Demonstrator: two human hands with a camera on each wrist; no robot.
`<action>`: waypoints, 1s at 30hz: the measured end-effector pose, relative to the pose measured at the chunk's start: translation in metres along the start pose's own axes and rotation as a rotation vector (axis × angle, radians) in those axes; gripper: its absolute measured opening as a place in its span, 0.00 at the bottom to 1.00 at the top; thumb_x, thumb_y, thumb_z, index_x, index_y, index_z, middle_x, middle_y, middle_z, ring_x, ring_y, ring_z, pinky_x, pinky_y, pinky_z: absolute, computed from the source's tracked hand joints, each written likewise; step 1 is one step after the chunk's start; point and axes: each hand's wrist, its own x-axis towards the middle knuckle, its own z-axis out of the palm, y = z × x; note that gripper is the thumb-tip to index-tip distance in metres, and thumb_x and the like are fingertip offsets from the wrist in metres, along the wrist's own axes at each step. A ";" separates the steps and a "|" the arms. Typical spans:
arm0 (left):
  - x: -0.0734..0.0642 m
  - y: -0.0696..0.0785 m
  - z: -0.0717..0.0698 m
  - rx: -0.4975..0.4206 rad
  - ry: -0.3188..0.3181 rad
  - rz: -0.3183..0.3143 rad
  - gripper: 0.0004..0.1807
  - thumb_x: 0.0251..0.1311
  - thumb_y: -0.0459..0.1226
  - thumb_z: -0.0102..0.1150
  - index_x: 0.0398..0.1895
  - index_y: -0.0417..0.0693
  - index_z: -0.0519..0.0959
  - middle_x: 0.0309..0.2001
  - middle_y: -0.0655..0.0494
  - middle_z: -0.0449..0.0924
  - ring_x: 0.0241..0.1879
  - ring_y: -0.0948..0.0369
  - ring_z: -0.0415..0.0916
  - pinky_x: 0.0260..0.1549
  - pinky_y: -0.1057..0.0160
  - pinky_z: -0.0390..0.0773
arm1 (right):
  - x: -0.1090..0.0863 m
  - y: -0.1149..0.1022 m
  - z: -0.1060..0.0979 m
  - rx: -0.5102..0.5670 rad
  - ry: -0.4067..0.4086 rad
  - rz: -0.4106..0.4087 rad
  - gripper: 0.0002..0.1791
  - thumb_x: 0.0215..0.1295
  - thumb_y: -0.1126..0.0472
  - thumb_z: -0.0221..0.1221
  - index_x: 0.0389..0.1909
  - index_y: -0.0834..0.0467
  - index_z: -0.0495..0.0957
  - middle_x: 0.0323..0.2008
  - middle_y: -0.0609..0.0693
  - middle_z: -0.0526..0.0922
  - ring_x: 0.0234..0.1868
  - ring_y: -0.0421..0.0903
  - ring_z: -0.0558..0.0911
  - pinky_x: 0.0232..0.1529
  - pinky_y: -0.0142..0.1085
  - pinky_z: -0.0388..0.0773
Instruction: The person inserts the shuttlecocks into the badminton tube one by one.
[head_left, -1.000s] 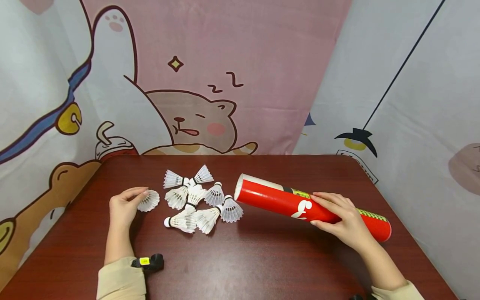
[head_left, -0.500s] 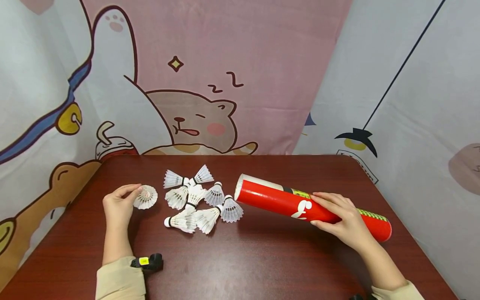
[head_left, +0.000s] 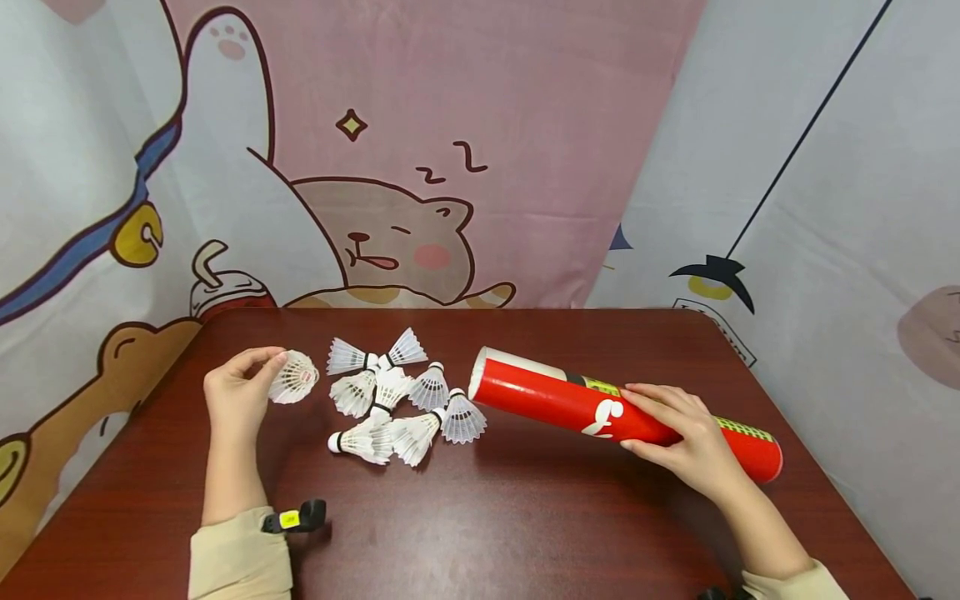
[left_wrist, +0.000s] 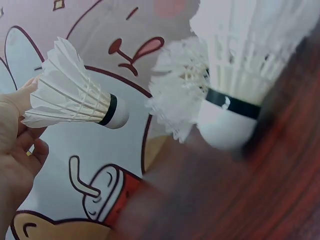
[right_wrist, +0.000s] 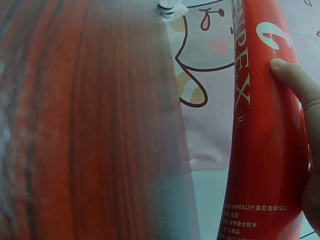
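My left hand point(head_left: 238, 398) pinches a white feather shuttlecock point(head_left: 295, 377) by the edge of its skirt, above the table at the left. In the left wrist view that shuttlecock point(left_wrist: 75, 95) points its black-banded cork away from the fingers. Red with a white logo, a shuttlecock tube point(head_left: 558, 400) lies slanted in the grip of my right hand point(head_left: 686, 437), its open end toward the middle. In the right wrist view the thumb point(right_wrist: 295, 82) presses along the tube point(right_wrist: 270, 140). Whether anything is inside the tube cannot be seen.
Several shuttlecocks point(head_left: 390, 392) lie in a loose cluster between my hands, some touching. All rest on a dark red-brown table point(head_left: 480, 517). A printed curtain point(head_left: 525, 125) hangs behind its far edge.
My left hand has lifted the shuttlecock slightly up and away, turning it so that its open skirt faces the head camera. The right hand and the tube have stayed put.
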 end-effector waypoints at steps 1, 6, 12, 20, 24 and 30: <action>0.000 0.002 0.000 -0.009 0.006 0.006 0.11 0.55 0.37 0.69 0.33 0.35 0.85 0.25 0.74 0.79 0.26 0.66 0.69 0.20 0.75 0.66 | 0.000 0.000 0.000 0.002 0.000 0.000 0.41 0.36 0.61 0.78 0.59 0.51 0.78 0.57 0.48 0.76 0.56 0.44 0.69 0.52 0.41 0.59; 0.001 0.014 0.001 -0.106 0.044 0.032 0.07 0.52 0.31 0.70 0.31 0.33 0.85 0.23 0.74 0.79 0.24 0.69 0.70 0.20 0.76 0.67 | 0.001 0.001 0.001 0.003 -0.001 -0.005 0.41 0.36 0.61 0.78 0.59 0.51 0.77 0.57 0.48 0.76 0.56 0.44 0.69 0.53 0.40 0.59; 0.002 0.029 0.003 -0.341 0.035 0.023 0.06 0.51 0.23 0.67 0.32 0.26 0.82 0.25 0.65 0.82 0.24 0.67 0.73 0.22 0.75 0.71 | 0.002 0.001 0.002 0.010 -0.001 -0.014 0.40 0.37 0.61 0.78 0.59 0.52 0.78 0.57 0.48 0.76 0.56 0.45 0.70 0.53 0.39 0.58; -0.004 0.053 0.014 -0.615 0.012 0.033 0.07 0.51 0.22 0.66 0.31 0.23 0.81 0.25 0.54 0.83 0.24 0.64 0.75 0.24 0.72 0.73 | 0.002 -0.001 0.001 0.007 0.001 -0.018 0.40 0.36 0.61 0.78 0.58 0.52 0.78 0.57 0.49 0.76 0.56 0.44 0.70 0.53 0.39 0.58; -0.008 0.062 0.023 -0.683 -0.016 0.039 0.05 0.51 0.21 0.66 0.31 0.23 0.81 0.25 0.53 0.83 0.24 0.64 0.75 0.23 0.72 0.73 | 0.001 -0.001 0.001 0.005 -0.001 -0.008 0.41 0.36 0.61 0.78 0.59 0.51 0.77 0.57 0.48 0.76 0.56 0.44 0.69 0.53 0.39 0.58; -0.015 0.069 0.036 -0.745 -0.071 0.078 0.04 0.51 0.19 0.64 0.31 0.22 0.80 0.26 0.54 0.83 0.23 0.65 0.75 0.22 0.72 0.73 | -0.001 0.001 0.002 0.002 0.016 -0.035 0.41 0.35 0.62 0.78 0.58 0.52 0.78 0.56 0.48 0.76 0.56 0.44 0.70 0.53 0.37 0.58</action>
